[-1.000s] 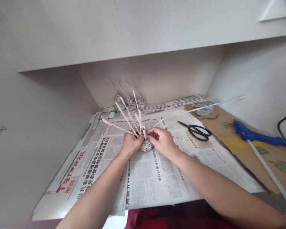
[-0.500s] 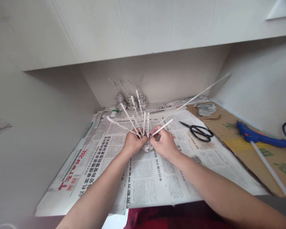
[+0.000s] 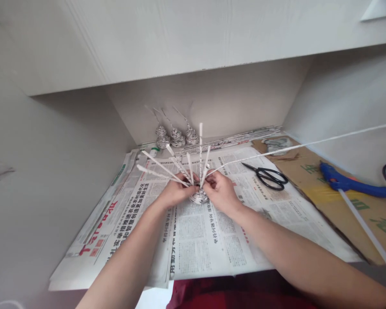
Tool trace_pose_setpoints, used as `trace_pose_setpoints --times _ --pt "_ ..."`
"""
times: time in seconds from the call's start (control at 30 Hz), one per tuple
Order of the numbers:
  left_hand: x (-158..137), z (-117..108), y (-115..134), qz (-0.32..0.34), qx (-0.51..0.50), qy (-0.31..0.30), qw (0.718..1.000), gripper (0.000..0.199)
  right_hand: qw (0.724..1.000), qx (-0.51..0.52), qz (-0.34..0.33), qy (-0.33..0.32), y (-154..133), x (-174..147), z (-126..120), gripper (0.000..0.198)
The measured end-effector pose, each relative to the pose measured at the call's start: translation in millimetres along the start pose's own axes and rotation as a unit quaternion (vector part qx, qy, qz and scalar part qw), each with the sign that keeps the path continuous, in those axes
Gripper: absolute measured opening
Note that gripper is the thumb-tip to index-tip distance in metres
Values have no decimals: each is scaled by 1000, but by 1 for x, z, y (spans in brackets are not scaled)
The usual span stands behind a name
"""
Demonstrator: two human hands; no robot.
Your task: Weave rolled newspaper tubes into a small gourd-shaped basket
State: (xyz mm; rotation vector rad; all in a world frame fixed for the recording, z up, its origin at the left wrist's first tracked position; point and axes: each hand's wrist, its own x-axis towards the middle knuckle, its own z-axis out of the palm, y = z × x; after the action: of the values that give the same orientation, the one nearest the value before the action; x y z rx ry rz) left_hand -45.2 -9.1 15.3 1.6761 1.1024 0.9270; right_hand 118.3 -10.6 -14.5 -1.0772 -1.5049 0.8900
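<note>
Between my hands sits a small woven paper base [image 3: 199, 198], made of rolled newsprint, with several paper tubes [image 3: 200, 146] fanning up and outward from it. My left hand [image 3: 177, 189] is closed on the base's left side, its fingers partly behind the tubes. My right hand [image 3: 221, 192] pinches at the right side, where a long paper strand [image 3: 276, 151] leaves the weave and runs far to the right. The fingertips of both hands are partly hidden by the tubes.
Newspaper sheets [image 3: 206, 249] cover the surface. Three finished woven gourd shapes [image 3: 177, 138] stand at the back left, beside a bundle of paper tubes [image 3: 234, 140]. Black scissors [image 3: 270, 178] lie to the right; a blue glue gun [image 3: 350, 182] rests on cardboard [image 3: 321, 193].
The long strand has swung lower and farther right. The upright tubes have shifted position, and the short tube by my right hand now points up. Both hands stay at the base.
</note>
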Motion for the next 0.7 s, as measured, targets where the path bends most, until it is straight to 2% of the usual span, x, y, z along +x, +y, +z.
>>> trace_pose_setpoints --times 0.03,0.1,0.3,0.43,0.63,0.7 --pt "-1 -4 1 1 -13 -43 999 32 1000 -2 -2 -1 0 0 -1 10" --pt "-3 -10 1 14 -19 -83 996 39 1000 -12 -9 -3 -2 1 -3 10" --pt "-1 -14 -3 45 31 -79 995 24 996 -50 -41 -54 -12 4 -15 15" --pt "0 -12 -5 68 42 -55 995 25 993 -19 -46 -103 -12 6 -20 22" --pt "0 -6 -3 61 3 -131 990 25 989 26 -1 -148 -8 8 -21 27" --pt "0 -5 -2 63 10 -130 990 27 986 32 5 -164 -7 9 -23 27"
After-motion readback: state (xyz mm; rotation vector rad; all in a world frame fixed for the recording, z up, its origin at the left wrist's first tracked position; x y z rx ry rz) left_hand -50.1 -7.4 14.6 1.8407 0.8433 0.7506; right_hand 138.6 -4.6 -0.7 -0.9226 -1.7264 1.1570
